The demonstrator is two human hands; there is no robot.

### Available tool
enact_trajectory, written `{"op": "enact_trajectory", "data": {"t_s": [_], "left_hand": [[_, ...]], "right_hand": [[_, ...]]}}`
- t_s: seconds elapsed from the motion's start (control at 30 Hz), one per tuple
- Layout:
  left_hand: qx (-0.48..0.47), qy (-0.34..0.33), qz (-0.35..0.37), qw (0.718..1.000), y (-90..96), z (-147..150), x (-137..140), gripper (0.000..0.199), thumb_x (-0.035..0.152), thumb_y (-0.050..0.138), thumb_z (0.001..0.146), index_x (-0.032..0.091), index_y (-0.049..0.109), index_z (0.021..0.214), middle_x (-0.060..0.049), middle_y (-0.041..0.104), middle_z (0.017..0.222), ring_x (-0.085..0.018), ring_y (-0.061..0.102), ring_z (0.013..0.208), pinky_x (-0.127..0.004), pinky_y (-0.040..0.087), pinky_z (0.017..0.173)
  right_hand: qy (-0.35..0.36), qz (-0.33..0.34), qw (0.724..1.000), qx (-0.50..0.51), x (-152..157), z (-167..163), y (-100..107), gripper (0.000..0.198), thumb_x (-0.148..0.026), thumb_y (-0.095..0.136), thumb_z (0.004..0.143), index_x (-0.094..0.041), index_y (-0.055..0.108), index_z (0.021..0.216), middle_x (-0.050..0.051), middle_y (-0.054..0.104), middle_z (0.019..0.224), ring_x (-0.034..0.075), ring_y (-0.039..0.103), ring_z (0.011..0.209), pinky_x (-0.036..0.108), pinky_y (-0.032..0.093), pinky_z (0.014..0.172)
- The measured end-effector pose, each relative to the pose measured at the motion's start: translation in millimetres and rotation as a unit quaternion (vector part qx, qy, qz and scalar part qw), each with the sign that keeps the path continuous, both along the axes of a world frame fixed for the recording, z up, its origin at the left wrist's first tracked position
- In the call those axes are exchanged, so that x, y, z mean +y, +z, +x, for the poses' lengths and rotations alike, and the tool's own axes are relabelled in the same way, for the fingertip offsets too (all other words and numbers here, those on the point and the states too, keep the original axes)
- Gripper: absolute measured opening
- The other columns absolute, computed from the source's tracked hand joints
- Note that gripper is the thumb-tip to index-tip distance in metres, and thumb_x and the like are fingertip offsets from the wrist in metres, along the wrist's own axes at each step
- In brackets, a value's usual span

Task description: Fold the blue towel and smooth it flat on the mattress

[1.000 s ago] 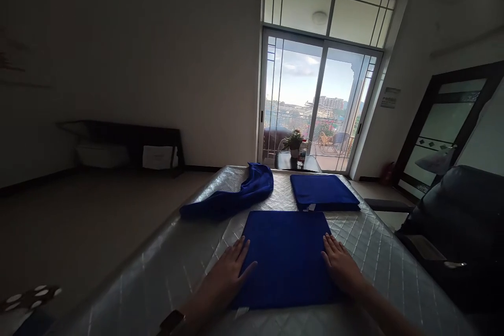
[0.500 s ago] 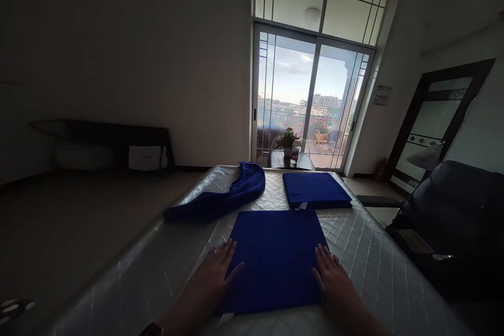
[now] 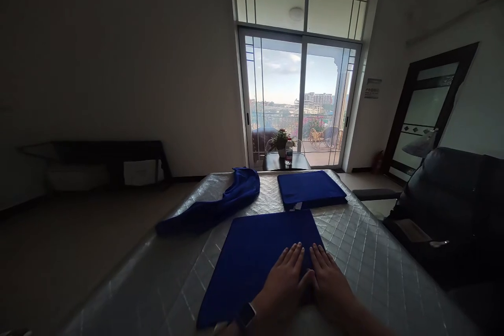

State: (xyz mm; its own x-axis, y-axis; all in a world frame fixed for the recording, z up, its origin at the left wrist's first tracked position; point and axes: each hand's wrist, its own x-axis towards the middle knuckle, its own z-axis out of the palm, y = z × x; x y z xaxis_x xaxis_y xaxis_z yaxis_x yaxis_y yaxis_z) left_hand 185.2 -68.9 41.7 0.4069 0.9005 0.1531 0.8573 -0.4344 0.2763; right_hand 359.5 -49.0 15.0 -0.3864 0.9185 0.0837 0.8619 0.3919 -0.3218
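A flat, folded blue cloth [image 3: 252, 252] lies on the silvery quilted table cover [image 3: 366, 252] in front of me. My left hand [image 3: 285, 278] rests flat on its right half, fingers stretched out. Close beside it, my right hand [image 3: 328, 278] lies flat along the cloth's right edge, the thumbs close together. Neither hand grips anything. Beyond sits a neat folded stack of blue cloth [image 3: 311, 188] with a small white tag at its near edge. To the left a crumpled blue cloth [image 3: 220, 205] trails toward the table's left edge.
A black armchair [image 3: 452, 210] stands close on the right. Past the far table edge is a small dark table with a potted plant [image 3: 281, 142] and a bottle [image 3: 289, 152], before a glass sliding door [image 3: 275, 100]. A dark low bench [image 3: 110, 152] stands by the left wall.
My left hand has crossed from the cloth's left edge to its right side, beside my right hand. The right hand has stayed near the right edge. The view has shifted slightly.
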Motion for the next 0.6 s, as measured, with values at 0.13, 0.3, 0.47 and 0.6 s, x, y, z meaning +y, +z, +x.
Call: {"op": "enact_trajectory", "data": {"t_s": [0.13, 0.3, 0.47, 0.6], "left_hand": [[-0.007, 0.023, -0.003, 1.000, -7.6, 9, 12, 0.074, 0.066, 0.024, 0.098, 0.017, 0.039, 0.153, -0.013, 0.036, 0.159, -0.027, 0.030, 0.149, -0.046, 0.032, 0.125], [0.017, 0.083, -0.019, 0.996, -19.1, -35, 5, 0.075, 0.066, 0.025, 0.099, 0.017, 0.037, 0.154, -0.010, 0.032, 0.161, -0.027, 0.028, 0.150, -0.049, 0.028, 0.126], [0.057, 0.182, -0.069, 0.979, -24.7, -111, -15, 0.076, 0.064, 0.024, 0.100, 0.012, 0.025, 0.157, -0.009, 0.021, 0.165, -0.025, 0.019, 0.153, -0.049, 0.021, 0.127], [0.053, 0.240, -0.073, 0.967, -31.1, -154, -30, 0.070, 0.055, 0.022, 0.102, 0.011, 0.021, 0.157, -0.010, 0.016, 0.167, -0.022, 0.015, 0.154, -0.048, 0.019, 0.127]], "right_hand": [[0.005, -0.010, 1.000, -0.002, 1, 1, 2, 0.064, -0.046, 0.027, 0.099, -0.017, 0.035, 0.155, 0.006, 0.028, 0.164, 0.024, 0.022, 0.153, 0.042, 0.022, 0.127], [-0.003, -0.014, 1.000, 0.014, -1, 0, 6, 0.067, -0.051, 0.027, 0.100, -0.012, 0.033, 0.155, 0.010, 0.026, 0.164, 0.026, 0.021, 0.153, 0.044, 0.022, 0.127], [-0.005, -0.019, 0.999, 0.036, -6, -1, 11, 0.066, -0.050, 0.026, 0.101, -0.012, 0.031, 0.155, 0.010, 0.026, 0.164, 0.025, 0.021, 0.153, 0.047, 0.022, 0.127], [-0.010, -0.018, 0.999, 0.037, -8, -1, 14, 0.068, -0.051, 0.024, 0.101, -0.011, 0.029, 0.155, 0.010, 0.026, 0.164, 0.025, 0.019, 0.154, 0.047, 0.021, 0.127]]}}
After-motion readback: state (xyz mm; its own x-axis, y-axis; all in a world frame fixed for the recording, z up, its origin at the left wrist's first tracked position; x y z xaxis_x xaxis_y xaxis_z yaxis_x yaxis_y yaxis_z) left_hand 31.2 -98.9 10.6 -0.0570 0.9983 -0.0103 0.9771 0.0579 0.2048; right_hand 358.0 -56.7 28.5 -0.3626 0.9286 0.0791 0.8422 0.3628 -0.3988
